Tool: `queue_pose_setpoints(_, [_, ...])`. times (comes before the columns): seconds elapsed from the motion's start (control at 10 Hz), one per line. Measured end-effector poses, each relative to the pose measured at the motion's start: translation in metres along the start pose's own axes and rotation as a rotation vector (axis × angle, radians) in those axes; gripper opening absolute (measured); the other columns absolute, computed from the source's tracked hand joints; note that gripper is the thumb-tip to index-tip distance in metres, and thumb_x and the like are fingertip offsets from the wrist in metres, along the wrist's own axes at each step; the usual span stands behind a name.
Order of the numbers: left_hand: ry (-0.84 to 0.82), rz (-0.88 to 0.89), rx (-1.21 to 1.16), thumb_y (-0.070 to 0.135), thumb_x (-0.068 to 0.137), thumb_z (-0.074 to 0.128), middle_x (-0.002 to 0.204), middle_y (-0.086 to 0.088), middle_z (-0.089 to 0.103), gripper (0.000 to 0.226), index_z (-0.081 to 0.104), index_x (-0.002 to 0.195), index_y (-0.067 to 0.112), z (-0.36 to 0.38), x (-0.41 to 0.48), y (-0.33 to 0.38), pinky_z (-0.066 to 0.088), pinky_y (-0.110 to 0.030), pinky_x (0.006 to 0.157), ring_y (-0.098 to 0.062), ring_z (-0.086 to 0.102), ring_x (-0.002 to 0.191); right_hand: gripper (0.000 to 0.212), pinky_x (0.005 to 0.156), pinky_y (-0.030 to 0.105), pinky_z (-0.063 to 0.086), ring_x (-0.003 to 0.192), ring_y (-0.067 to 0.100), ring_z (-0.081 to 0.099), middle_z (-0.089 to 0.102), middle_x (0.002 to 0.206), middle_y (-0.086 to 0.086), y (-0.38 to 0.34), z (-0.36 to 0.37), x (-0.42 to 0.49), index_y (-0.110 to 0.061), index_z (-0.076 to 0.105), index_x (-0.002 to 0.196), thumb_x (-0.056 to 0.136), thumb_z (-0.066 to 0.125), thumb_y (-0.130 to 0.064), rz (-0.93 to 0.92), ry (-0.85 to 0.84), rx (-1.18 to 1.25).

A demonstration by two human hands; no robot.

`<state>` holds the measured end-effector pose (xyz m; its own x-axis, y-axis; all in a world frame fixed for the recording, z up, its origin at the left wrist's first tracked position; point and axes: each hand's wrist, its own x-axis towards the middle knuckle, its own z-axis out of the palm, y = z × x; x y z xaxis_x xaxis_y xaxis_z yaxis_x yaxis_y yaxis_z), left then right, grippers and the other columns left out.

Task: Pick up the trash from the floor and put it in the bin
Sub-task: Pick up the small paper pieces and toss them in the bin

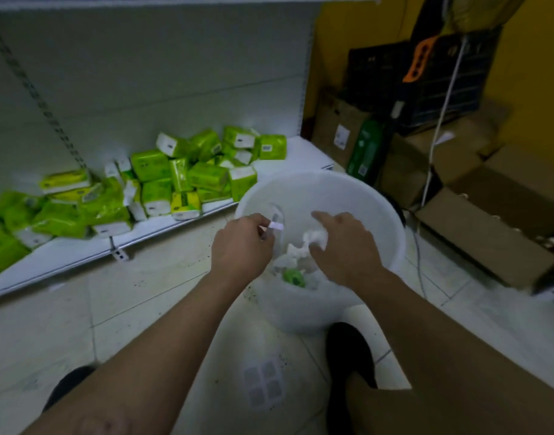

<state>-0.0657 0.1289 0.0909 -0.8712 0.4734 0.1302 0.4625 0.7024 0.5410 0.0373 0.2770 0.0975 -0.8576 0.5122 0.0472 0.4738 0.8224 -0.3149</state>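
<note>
A white round bin [357, 196] stands on the tiled floor in front of me. Crumpled white tissues [296, 252] and a green scrap [293, 276] lie in its bottom. Over the bin's left rim, my left hand [242, 246] pinches a small white strip of paper [276, 226] between its fingertips. My right hand [347, 243] reaches into the bin with the index finger stretched out, and a crumpled white tissue [316, 238] sits under its fingers; whether the hand grips it cannot be told.
A low white shelf [162, 227] on the left holds several green tissue packs [181, 174]. Cardboard boxes [489, 221] and a dark crate [426, 83] fill the right side. My shoes [347, 350] stand near the bin. Dark specks dot the floor tiles.
</note>
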Motion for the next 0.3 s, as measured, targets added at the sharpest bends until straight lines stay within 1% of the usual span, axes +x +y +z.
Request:
queue_pose_setpoints(0.1, [-0.166,-0.017,0.245,0.042,0.082,0.061,0.120,0.000,0.064,0.048,0.052,0.128,0.032,0.022,0.004,0.017,0.037,-0.041,0.096,-0.026,0.052,0.119,0.073,0.107,0.048,0.030,0.130,0.034,0.035,0.029,0.147,0.012,0.032,0.007,-0.007,-0.037,0.018,0.146,0.084,0.054,-0.052,0.112,-0.203,-0.050])
queue_pose_setpoints(0.2, [-0.174,-0.013,0.310,0.041,0.082,0.061,0.128,-0.001,0.058,0.049,0.051,0.128,0.031,0.028,-0.009,0.014,0.034,-0.042,0.097,-0.027,0.046,0.123,0.076,0.105,0.047,0.031,0.128,0.034,0.036,0.033,0.145,0.011,0.038,0.002,-0.010,-0.034,0.017,0.146,0.083,0.056,-0.053,0.102,-0.257,0.038])
queue_pose_setpoints(0.3, [-0.178,0.004,0.335,0.042,0.082,0.060,0.133,-0.001,0.055,0.051,0.050,0.130,0.032,0.018,-0.025,-0.001,0.033,-0.042,0.099,-0.026,0.043,0.126,0.077,0.106,0.047,0.033,0.128,0.033,0.038,0.036,0.144,0.011,0.019,-0.013,-0.015,-0.033,0.020,0.146,0.082,0.060,-0.051,-0.032,-0.249,0.092])
